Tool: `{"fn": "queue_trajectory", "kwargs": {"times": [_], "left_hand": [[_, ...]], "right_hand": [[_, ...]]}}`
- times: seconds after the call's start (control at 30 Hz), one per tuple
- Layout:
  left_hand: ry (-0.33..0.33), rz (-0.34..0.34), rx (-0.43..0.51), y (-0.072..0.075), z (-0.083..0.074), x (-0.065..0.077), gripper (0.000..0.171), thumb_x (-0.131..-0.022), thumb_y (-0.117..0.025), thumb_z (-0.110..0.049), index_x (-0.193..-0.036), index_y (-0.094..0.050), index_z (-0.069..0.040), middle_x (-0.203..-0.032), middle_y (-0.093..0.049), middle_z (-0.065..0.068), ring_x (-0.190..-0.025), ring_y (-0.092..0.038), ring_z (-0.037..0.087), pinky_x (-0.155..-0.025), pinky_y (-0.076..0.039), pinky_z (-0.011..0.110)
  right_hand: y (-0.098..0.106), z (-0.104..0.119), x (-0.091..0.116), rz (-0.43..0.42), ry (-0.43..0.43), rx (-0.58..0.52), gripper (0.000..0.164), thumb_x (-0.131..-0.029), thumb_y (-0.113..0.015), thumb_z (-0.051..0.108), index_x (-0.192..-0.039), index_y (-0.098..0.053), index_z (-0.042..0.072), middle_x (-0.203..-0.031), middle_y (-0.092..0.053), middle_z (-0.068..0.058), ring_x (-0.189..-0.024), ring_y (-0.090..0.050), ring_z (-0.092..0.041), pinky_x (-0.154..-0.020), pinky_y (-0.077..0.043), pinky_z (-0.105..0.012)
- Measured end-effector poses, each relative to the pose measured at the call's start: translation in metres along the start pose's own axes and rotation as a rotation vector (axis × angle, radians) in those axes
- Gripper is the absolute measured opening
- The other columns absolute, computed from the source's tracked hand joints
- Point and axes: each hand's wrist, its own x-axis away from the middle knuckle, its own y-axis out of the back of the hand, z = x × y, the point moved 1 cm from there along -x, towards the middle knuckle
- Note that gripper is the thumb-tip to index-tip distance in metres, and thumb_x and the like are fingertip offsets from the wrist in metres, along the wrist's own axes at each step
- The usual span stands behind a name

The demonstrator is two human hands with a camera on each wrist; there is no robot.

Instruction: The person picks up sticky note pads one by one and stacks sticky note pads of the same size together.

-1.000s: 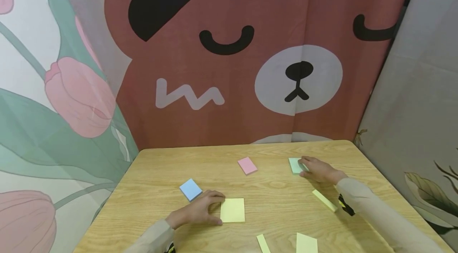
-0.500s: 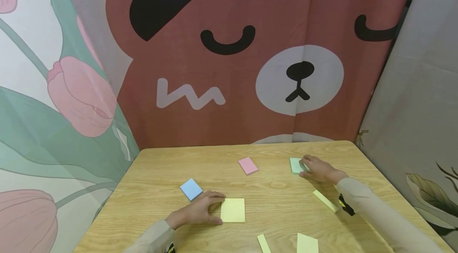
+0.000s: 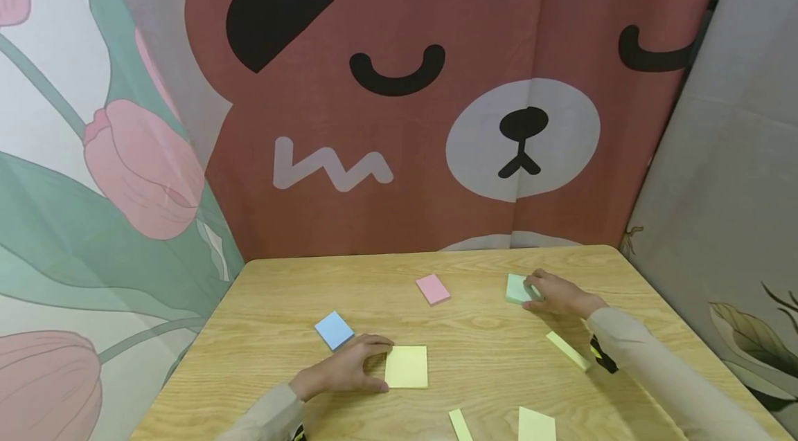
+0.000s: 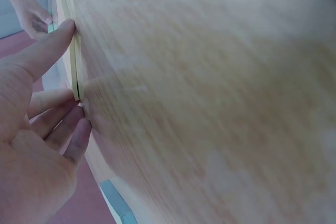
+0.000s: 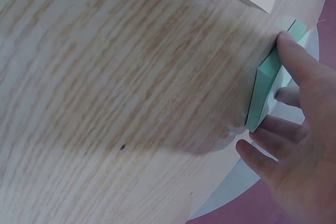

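Note:
My left hand (image 3: 346, 366) holds the left side of a square yellow sticky note pad (image 3: 407, 367), thumb at its near corner and fingertips at the far corner. The left wrist view shows the thumb (image 4: 52, 45) and a finger at the edge of that yellow pad (image 4: 73, 72), which lies on the table. At the back right my right hand (image 3: 559, 294) grips a green sticky note pad (image 3: 516, 286) by its right part. In the right wrist view the thumb and fingers span the green pad (image 5: 265, 80), flat on the wood.
A blue pad (image 3: 334, 330) lies just beyond my left hand, and a pink pad (image 3: 433, 289) at the back middle. Narrow yellow strips (image 3: 567, 351) and another yellow pad (image 3: 537, 425) lie nearer. Printed curtain (image 3: 374, 219) borders the wooden table (image 3: 486, 337).
The green pad and my right fingers have shifted very slightly to the right. My left hand stays at the yellow pad; the head view moved a little.

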Motion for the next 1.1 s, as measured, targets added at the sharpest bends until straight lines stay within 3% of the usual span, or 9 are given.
{"fn": "queue_trajectory", "kwargs": {"times": [0.37, 0.57, 0.8, 0.97, 1.1], "left_hand": [[0.009, -0.007, 0.018, -0.0016, 0.0012, 0.0004, 0.069, -0.075, -0.063, -0.047, -0.126, -0.047, -0.004, -0.129, -0.043, 0.005, -0.117, -0.038, 0.024, -0.093, -0.036, 0.045], [0.019, 0.008, 0.022, -0.0017, 0.0006, 0.0009, 0.068, -0.077, -0.062, -0.047, -0.127, -0.045, -0.004, -0.130, -0.041, 0.006, -0.117, -0.037, 0.025, -0.093, -0.035, 0.046], [0.012, -0.001, 0.015, -0.0001, 0.0008, 0.0003, 0.067, -0.078, -0.063, -0.044, -0.127, -0.045, -0.003, -0.130, -0.042, 0.007, -0.117, -0.038, 0.025, -0.093, -0.035, 0.046], [0.017, 0.006, 0.022, -0.0014, 0.0017, 0.0007, 0.068, -0.078, -0.061, -0.046, -0.128, -0.044, -0.003, -0.131, -0.041, 0.007, -0.118, -0.037, 0.026, -0.093, -0.035, 0.047], [0.014, 0.010, 0.025, -0.0021, 0.0013, 0.0013, 0.068, -0.078, -0.061, -0.046, -0.128, -0.044, -0.002, -0.131, -0.040, 0.008, -0.118, -0.036, 0.027, -0.092, -0.035, 0.048]], "right_hand": [[-0.0014, -0.0007, 0.0005, 0.014, 0.013, -0.013, 0.054, -0.080, -0.063, 0.035, -0.116, -0.049, -0.002, -0.117, -0.046, -0.025, -0.097, -0.051, -0.033, -0.074, -0.044, -0.043], [-0.0022, -0.0028, 0.0004, 0.028, 0.000, -0.016, 0.052, -0.081, -0.062, 0.035, -0.118, -0.049, 0.001, -0.118, -0.047, -0.023, -0.098, -0.051, -0.032, -0.075, -0.044, -0.042], [-0.0031, -0.0032, -0.0005, -0.007, 0.024, 0.025, 0.049, -0.081, -0.063, 0.034, -0.115, -0.050, 0.001, -0.114, -0.049, -0.023, -0.092, -0.054, -0.029, -0.070, -0.045, -0.040], [-0.0045, -0.0018, -0.0009, -0.021, 0.036, 0.059, 0.054, -0.080, -0.063, 0.035, -0.114, -0.049, -0.005, -0.107, -0.053, -0.023, -0.080, -0.053, -0.023, -0.063, -0.044, -0.036], [-0.0042, -0.0006, -0.0008, -0.013, 0.036, 0.070, 0.057, -0.080, -0.063, 0.037, -0.112, -0.051, -0.009, -0.108, -0.053, -0.025, -0.081, -0.054, -0.024, -0.064, -0.045, -0.037]]}}
